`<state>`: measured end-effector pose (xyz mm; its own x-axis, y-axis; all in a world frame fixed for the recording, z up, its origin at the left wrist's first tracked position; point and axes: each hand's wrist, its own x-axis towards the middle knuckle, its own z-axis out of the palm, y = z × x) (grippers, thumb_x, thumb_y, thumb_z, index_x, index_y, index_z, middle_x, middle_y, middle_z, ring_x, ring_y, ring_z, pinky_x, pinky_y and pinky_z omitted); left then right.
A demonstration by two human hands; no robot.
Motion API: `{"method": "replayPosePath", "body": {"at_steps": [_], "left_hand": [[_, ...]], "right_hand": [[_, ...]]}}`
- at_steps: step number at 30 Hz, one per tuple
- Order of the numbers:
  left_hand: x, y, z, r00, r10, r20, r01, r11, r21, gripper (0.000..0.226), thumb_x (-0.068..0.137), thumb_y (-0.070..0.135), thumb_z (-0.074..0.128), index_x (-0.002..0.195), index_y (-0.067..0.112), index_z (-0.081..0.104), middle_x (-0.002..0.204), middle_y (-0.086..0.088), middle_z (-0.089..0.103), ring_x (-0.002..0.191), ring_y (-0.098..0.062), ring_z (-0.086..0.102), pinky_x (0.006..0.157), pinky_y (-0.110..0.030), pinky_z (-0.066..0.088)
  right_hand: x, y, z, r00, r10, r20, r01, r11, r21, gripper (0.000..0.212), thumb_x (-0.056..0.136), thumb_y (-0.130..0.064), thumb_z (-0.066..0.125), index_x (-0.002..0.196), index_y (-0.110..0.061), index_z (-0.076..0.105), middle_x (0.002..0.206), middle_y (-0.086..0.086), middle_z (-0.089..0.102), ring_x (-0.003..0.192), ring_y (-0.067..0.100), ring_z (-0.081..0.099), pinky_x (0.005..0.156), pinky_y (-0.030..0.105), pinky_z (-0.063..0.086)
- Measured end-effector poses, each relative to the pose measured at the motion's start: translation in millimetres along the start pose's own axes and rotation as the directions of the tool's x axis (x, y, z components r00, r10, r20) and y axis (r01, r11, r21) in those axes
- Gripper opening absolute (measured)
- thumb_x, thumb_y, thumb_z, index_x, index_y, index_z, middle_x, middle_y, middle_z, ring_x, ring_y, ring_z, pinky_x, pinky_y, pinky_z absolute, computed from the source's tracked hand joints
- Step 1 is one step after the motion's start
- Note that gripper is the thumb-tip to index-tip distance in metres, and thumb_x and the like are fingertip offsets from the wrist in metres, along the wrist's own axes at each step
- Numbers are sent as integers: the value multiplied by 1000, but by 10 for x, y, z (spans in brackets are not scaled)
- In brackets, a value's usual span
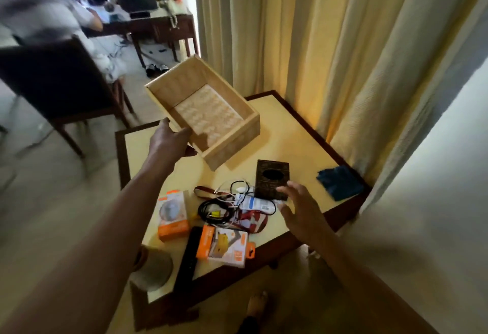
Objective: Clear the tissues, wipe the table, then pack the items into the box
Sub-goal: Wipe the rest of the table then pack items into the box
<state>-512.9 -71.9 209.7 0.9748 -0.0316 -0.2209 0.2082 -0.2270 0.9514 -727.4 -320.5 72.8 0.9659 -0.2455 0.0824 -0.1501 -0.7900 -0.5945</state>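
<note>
packs (224, 246), cables (214, 211) on table (290, 138) near edge | right hand (298, 209): fingers spread, empty, just above cables | left hand (169, 141): fingers grip box (211, 111) wall | box tilted over table's far side

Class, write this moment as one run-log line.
step: packing | left hand: holds empty box tilted above table | right hand: open, by cables | cloth: on table

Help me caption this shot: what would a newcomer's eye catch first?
The empty wooden box, gripped tilted by the left hand over the far side of the table. Next, the right hand spread open over the dark tissue box, beside tangled cables, with a blue cloth at the right edge.
</note>
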Motion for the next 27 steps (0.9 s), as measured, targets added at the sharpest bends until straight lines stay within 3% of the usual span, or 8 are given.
{"method": "replayPosePath", "body": {"at_steps": [2,6,9,13,17,21,24,27], "left_hand": [[-163,-28,-370,1000,2,-28,-2,1000,0,33,93,20,65,124,19,54,113,-14,72,81,-31,78,75,-49,65],[-491,-113,-920,998,26,-63,-27,1000,-16,25,99,13,63,119,20,50,105,-9,69,86,-26,74,76,-46,64],[-650,-255,-1281,994,42,-103,-43,999,-8,11,102,11,59,102,19,52,96,-7,66,82,-22,70,74,-40,62],[-619,-498,-1743,988,-43,-151,32,997,-71,20,100,19,64,112,26,49,106,-8,69,88,-23,75,67,-36,61],[-508,-681,-2037,984,-67,-165,53,995,-88,24,102,16,61,115,22,42,98,-6,66,85,-22,72,69,-35,58],[-167,-950,-2314,987,-57,-148,52,998,-44,39,101,18,63,133,25,42,106,-7,67,91,-24,72,72,-41,61],[193,-1141,-2479,989,-45,-141,47,999,9,54,96,23,70,144,28,44,113,-9,69,95,-27,74,77,-49,64],[627,-1327,-2563,996,-35,-83,40,997,60,52,96,21,69,143,30,48,114,-9,70,95,-27,75,76,-50,65]], "right_hand": [[-145,-282,88,999,-46,11,46,998,33,47,101,-58,39,133,-26,51,142,18,51,125,33,57,98,43,51],[-317,-763,239,994,-98,56,95,994,53,41,98,-32,50,128,-8,63,133,17,56,109,25,60,85,26,42],[-389,-976,426,977,-171,126,161,983,92,38,97,-32,50,127,-13,62,128,8,55,104,9,51,78,34,52],[-462,-1296,638,958,-236,166,217,968,126,41,93,-18,68,133,-16,61,134,8,54,116,11,52,92,26,41],[-529,-1577,920,942,-207,262,162,970,183,51,90,-28,71,138,-26,52,143,-1,47,126,17,52,98,39,50],[-559,-1861,1336,912,-167,374,105,978,181,63,90,-29,75,144,-33,44,147,-13,37,132,2,34,104,23,31],[-530,-2007,1704,893,-80,442,-13,979,203,80,82,-35,78,148,-39,34,150,-12,38,136,10,41,106,30,40],[-448,-2158,2023,897,4,441,-107,972,209,96,70,-48,83,149,-37,29,147,-12,40,136,10,43,109,38,44]]}}
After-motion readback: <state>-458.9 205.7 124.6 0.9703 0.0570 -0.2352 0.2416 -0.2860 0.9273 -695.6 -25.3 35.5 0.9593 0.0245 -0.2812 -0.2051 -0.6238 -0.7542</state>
